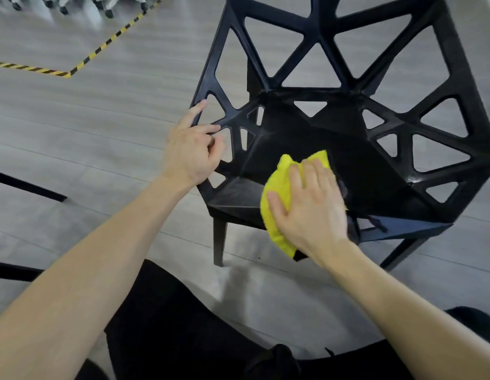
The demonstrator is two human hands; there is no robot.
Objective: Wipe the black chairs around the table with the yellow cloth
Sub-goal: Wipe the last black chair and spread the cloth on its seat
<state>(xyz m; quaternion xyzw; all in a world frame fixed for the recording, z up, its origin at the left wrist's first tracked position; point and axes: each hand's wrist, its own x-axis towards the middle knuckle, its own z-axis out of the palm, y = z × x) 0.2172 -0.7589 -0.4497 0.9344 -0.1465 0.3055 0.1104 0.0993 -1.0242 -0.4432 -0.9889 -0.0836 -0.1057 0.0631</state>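
Yellow cloth [282, 193]: flat on front of black chair [348, 149] seat, under our right hand [309, 204], fingers spread, pressing. Unwiped seat lies ahead, toward backrest. Left hand [189, 149] loosely curled, fingertips touching chair's left side frame.

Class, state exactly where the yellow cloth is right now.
In the head view, the yellow cloth lies on the black chair's seat near its front edge, pressed under the right hand.
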